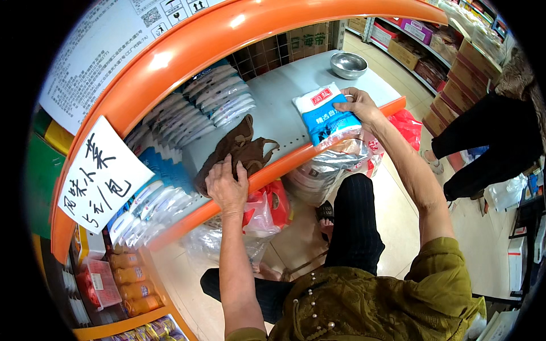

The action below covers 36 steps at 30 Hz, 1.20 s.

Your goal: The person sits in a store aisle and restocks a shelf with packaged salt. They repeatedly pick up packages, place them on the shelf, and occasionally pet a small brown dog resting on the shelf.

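Observation:
My right hand [362, 106] grips the right edge of a blue-and-white plastic packet of salt [328, 117], thumb across its front. The packet is at the front edge of a grey metal shelf [283, 91] with an orange front rail [281, 164]. To the left, my left hand [226, 183] rests on a bunched brown cloth [230, 147], its fingers bent onto the fabric. Rows of similar packets [170, 119] stand left of the cloth, and more of them [149, 204] lie close to my left wrist. Small dark specks dot the shelf between the cloth and the held packet.
A metal bowl [349, 65] sits at the shelf's far right corner. An orange upper rail [192, 55] arches over the shelf, with a handwritten paper sign [104, 174]. Plastic bags [268, 209] are below the front rail. At right, another person's legs [490, 140] stand near stacked cartons [463, 81].

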{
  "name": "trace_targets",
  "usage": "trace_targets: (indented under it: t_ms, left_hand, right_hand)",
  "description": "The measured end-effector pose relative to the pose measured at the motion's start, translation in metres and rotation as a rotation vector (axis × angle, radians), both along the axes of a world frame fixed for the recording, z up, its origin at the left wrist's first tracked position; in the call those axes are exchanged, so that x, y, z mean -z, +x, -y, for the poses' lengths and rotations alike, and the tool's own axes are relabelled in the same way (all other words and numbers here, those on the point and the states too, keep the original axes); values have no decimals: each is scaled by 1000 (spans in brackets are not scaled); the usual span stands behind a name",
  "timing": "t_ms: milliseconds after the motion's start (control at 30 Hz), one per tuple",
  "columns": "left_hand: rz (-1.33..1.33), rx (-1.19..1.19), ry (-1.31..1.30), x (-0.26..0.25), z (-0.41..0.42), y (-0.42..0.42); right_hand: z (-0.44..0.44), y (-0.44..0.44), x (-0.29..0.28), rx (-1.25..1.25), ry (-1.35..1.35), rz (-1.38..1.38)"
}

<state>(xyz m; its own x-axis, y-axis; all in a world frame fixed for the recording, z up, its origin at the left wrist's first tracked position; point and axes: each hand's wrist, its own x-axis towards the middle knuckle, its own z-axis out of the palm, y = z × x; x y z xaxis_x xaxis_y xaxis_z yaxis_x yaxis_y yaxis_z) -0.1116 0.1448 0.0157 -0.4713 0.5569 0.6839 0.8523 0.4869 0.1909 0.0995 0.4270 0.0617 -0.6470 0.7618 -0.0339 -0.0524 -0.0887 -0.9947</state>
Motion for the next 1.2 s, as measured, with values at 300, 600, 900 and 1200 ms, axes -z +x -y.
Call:
trace_targets:
  t_ms: [300, 600, 900, 1200]
  left_hand:
    - [608, 399, 437, -27, 14, 32]
    - [1648, 550, 1001, -6, 72, 95]
    - [1853, 806, 1043, 38, 103, 82]
    - [1887, 622, 1163, 56, 120, 96]
  right_hand:
    - [110, -4, -43, -218, -80, -408]
    - [199, -48, -11, -545, 218, -289]
    - [201, -47, 3, -787, 103, -184]
    - [0, -58, 10, 267, 1350, 338]
